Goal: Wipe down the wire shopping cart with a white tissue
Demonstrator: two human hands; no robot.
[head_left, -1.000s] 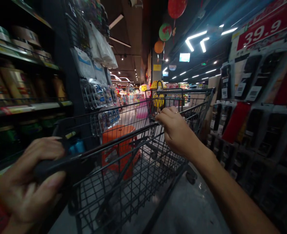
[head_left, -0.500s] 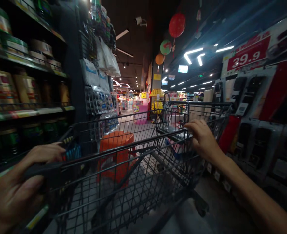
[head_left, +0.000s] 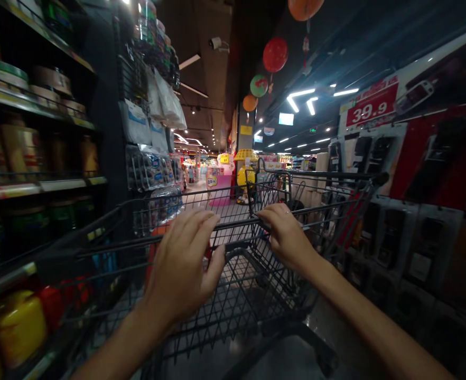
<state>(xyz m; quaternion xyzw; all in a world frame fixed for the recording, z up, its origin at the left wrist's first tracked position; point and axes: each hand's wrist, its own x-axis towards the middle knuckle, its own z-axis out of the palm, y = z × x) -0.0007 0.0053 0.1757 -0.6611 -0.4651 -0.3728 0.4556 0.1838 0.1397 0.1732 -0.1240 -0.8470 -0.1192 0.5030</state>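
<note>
Shopping cart (head_left: 241, 285) of black wire, centred in a dim store aisle, basket apparently without goods. Left hand (head_left: 183, 264) above the cart's handle bar (head_left: 233, 226), fingers extended and spread, fingertips at the bar, palm open, not closed around anything. Right hand (head_left: 286, 235) on the same bar, right of the left hand, fingers curled over the bar in a grip; forearm running back toward the lower right corner. Folded child-seat flap (head_left: 272, 192) upright beyond the right hand, inside the cart.

Left of the cart: shelves (head_left: 38, 184) with jars and tins, labels blurred; yellow and red containers (head_left: 19, 322) on the lowest level near the cart's left wall. Beyond the cart's left front corner: wire rack (head_left: 149, 158) hung with bagged goods. Partly hidden behind the cart's wires: an orange object (head_left: 157, 232), kind not discernible.

Right of the cart: display wall (head_left: 415, 211) of hanging dark and red packages, with a red price sign (head_left: 371, 108) reading 39.9 above. Above and beyond the cart: round lanterns (head_left: 275, 54) under the ceiling, lit strip lights farther along the aisle.
</note>
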